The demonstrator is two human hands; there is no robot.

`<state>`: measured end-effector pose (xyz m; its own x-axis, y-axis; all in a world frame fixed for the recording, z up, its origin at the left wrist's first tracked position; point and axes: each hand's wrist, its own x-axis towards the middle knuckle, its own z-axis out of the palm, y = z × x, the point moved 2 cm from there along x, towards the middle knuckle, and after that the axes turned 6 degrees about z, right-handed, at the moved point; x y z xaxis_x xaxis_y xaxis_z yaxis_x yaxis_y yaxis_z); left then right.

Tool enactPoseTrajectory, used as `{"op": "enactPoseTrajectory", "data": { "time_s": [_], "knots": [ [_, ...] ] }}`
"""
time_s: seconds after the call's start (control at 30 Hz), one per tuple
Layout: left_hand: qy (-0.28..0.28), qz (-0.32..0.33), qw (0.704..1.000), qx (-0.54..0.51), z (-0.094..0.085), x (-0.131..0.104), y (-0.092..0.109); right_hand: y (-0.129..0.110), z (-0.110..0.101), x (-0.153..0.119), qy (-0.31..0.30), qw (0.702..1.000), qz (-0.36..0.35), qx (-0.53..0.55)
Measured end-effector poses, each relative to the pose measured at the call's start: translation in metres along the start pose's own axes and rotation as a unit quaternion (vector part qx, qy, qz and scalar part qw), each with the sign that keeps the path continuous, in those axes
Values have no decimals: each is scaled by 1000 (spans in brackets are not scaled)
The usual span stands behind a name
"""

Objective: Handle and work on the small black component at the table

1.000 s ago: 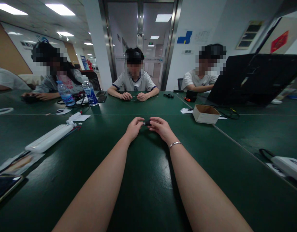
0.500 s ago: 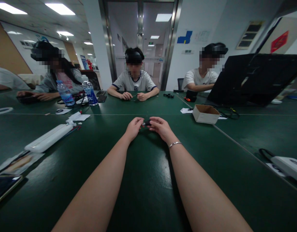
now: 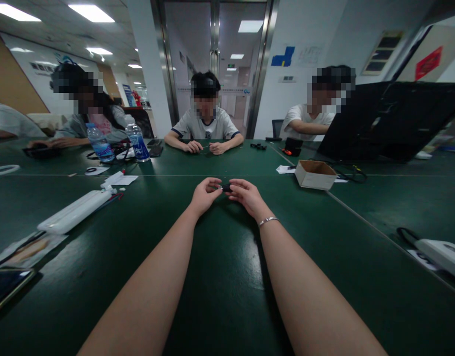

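A small black object (image 3: 226, 188) with a light, metallic-looking left end is held between my hands, low over the green table (image 3: 220, 277). My right hand (image 3: 247, 197) has its fingers and thumb closed round the black part; a silver bracelet (image 3: 268, 221) circles that wrist. On the other side, my left hand (image 3: 205, 196) is at the light end, with thumb and fingertips around it. The exact contact of the left fingertips is too small to make out.
A small open box (image 3: 316, 177) stands to the right. Two bottles (image 3: 137, 142), papers (image 3: 121, 179) and a long white object (image 3: 77, 211) lie or stand left. A phone (image 3: 8, 287) is near left. Across the table sits a person (image 3: 208, 123); black monitors (image 3: 390, 123) are right.
My left hand's fingers have shifted and its thumb has straightened toward the object's light end. My right hand keeps its hold. The person at the right has leaned a little rightward.
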<state>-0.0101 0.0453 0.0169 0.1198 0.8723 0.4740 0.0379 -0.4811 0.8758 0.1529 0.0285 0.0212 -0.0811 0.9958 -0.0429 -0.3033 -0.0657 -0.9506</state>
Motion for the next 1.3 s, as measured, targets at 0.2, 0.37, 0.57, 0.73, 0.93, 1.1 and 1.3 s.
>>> {"op": "enactPoseTrajectory", "data": {
  "time_s": [0.2, 0.37, 0.57, 0.73, 0.93, 1.1, 1.3],
  "knots": [
    [-20, -18, 999, -43, 0, 0, -2, -2, 1, 0, 23, 999, 27, -30],
    [-23, -41, 998, -45, -1, -2, 1, -3, 0, -1, -31, 999, -2, -32],
    [-8, -51, 998, -45, -2, -2, 2, 1, -1, 3, -20, 995, 24, -93],
    [9, -58, 997, -54, -2, -1, 1, -1, 1, 2, -33, 996, 10, -77],
    [18, -57, 997, -56, -2, -1, 0, 0, 3, 3, -22, 994, 3, -102],
    [22, -63, 996, -64, -2, -1, 1, 1, 1, 3, -27, 994, 24, -103],
    [27, -59, 996, -64, -2, -1, 1, 0, 2, 1, -39, 995, 11, -86]
  ]
}}
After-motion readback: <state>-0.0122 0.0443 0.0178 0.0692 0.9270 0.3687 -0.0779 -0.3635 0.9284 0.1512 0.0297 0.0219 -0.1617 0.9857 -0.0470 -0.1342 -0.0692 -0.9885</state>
